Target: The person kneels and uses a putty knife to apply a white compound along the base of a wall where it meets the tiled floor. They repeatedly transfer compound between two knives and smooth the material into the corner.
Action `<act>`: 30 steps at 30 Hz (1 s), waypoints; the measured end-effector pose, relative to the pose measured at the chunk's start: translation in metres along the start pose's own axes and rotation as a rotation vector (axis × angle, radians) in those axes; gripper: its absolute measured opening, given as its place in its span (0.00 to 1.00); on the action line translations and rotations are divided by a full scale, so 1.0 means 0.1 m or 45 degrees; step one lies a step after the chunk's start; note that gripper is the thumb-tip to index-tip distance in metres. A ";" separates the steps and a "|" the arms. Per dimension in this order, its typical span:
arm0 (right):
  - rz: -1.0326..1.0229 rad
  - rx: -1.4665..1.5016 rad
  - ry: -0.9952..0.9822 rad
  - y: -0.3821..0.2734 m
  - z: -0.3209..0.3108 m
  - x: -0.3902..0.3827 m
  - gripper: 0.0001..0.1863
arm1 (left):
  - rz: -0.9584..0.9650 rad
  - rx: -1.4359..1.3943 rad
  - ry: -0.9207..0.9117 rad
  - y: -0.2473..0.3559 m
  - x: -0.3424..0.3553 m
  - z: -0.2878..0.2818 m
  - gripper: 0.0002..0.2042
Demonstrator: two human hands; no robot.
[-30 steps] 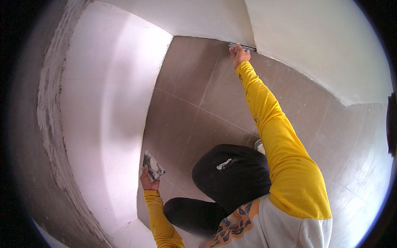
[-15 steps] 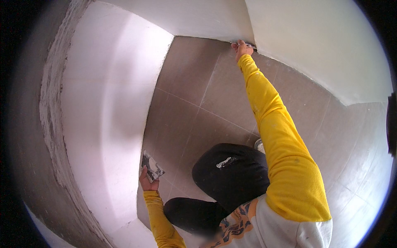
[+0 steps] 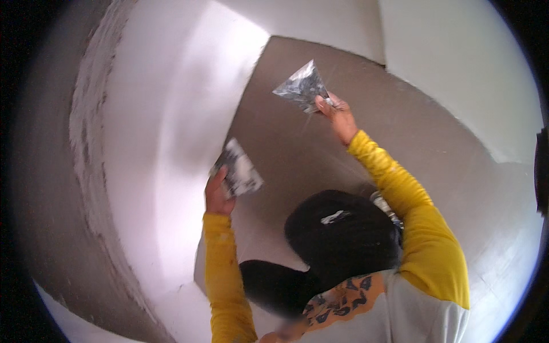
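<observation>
My left hand [image 3: 219, 193] is closed on a flat putty knife [image 3: 242, 170], its metal blade smeared with white and grey paste. It is held up beside the white wall at left. My right hand [image 3: 337, 114] grips a second, wide triangular putty knife [image 3: 303, 87] with dark and white smears on its blade. That blade is above the floor, apart from the far wall, and points toward the left. The handles are mostly hidden in my fingers.
White walls [image 3: 171, 131] stand to the left and far side, meeting the grey-brown tiled floor [image 3: 274, 137]. A pale panel [image 3: 457, 80] rises at the far right. Beside my paste-marked knee [image 3: 343, 228], a container [image 3: 382, 201] is partly hidden behind my right arm.
My right hand has drawn back from the far wall's base, bringing its putty knife into full view. My left hand has risen and moved forward with its putty knife.
</observation>
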State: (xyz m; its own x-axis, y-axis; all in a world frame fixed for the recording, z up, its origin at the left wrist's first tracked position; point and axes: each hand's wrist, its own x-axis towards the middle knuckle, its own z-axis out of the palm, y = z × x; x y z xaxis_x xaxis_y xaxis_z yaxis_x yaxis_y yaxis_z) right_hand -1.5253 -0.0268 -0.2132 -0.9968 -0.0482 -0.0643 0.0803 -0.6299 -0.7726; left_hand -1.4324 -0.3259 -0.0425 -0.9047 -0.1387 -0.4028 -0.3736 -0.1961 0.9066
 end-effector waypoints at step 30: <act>-0.262 -0.830 -0.821 -0.08 0.15 -0.20 0.18 | 0.321 0.125 0.163 0.56 0.35 -0.02 0.19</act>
State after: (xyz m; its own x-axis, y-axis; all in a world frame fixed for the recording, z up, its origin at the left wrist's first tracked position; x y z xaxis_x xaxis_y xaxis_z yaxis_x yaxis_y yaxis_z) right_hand -1.5059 -0.0326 -0.1957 -0.7853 -0.5273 0.3243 -0.3060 -0.1249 -0.9438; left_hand -1.4846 -0.3437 -0.0059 -0.9406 -0.2936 -0.1707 -0.1643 -0.0462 0.9853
